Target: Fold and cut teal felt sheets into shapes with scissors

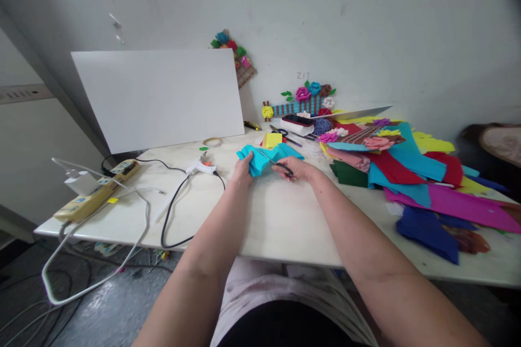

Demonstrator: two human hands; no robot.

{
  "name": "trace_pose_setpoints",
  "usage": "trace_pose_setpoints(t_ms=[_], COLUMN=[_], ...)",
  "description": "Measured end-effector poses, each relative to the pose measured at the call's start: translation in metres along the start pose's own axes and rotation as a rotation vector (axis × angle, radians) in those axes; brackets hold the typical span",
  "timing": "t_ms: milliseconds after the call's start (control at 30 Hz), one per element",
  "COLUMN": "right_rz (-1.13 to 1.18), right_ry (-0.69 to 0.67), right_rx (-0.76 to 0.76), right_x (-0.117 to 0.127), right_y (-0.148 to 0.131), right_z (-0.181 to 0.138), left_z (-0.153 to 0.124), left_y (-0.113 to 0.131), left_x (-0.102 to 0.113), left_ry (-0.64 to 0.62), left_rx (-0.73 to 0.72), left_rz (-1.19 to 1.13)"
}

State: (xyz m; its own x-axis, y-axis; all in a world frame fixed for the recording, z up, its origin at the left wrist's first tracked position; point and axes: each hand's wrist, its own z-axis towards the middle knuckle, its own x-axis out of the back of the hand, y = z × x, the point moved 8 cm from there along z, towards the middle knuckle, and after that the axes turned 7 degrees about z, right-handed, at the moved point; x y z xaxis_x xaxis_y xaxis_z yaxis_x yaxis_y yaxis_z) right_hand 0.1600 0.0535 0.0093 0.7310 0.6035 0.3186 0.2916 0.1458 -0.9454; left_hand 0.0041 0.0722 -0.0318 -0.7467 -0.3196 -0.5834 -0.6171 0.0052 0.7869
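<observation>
A crinkled piece of turquoise crepe paper (258,164) is held above the middle of the table. My left hand (243,167) pinches its left side, the thumb on top. In my right hand (300,168) is a pair of scissors (285,168) with dark handles, my fingers closed around them. The blades lie across the turquoise paper, pointing up and left; whether they are fully closed I cannot tell. Just behind the paper sits a yellow paper pad (272,140).
A white hot glue gun (201,167) with a black cord lies left of my hands. Further left are a power strip (97,190) and loose cables. A white board (163,100) leans on the wall. Coloured crepe paper (459,206) and paper flowers (378,142) heap up at right.
</observation>
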Motion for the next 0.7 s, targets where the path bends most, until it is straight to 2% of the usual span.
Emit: trace_pose_setpoints(t_ms=[700], right_rz=[0.030], right_ry=[0.040], right_rx=[-0.018], right_x=[-0.004], right_y=[-0.007], right_z=[-0.002], left_z=[-0.017], left_y=[0.001], left_x=[-0.010], left_ry=[-0.006], left_rx=[0.025], left_rz=[0.072])
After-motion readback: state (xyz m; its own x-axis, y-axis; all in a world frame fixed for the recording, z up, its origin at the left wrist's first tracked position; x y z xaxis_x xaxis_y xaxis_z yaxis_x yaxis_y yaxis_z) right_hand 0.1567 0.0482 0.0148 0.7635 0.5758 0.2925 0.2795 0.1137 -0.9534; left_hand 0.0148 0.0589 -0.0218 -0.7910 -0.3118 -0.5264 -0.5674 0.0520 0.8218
